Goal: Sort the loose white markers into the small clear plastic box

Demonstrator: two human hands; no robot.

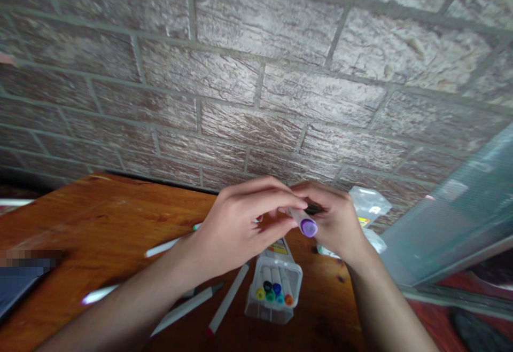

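Note:
A white marker with a purple end (pixel 308 227) is held above the table, that end toward me. My left hand (pixel 240 224) pinches it between thumb and fingers. My right hand (pixel 332 213) is closed against the marker's far part, its fingertips mostly hidden behind the marker and my left hand. Below them a clear plastic case (pixel 294 288) lies on the table, holding several markers (pixel 273 288) with yellow, black, green, blue, teal and orange ends.
Loose markers (pixel 228 301) lie on the wooden table (pixel 132 208) around my left forearm. Behind my right hand stands a clear plastic lid or container (pixel 368 205). A brick-patterned wall (pixel 248 79) rises behind the table; a glass panel (pixel 444 218) is at right.

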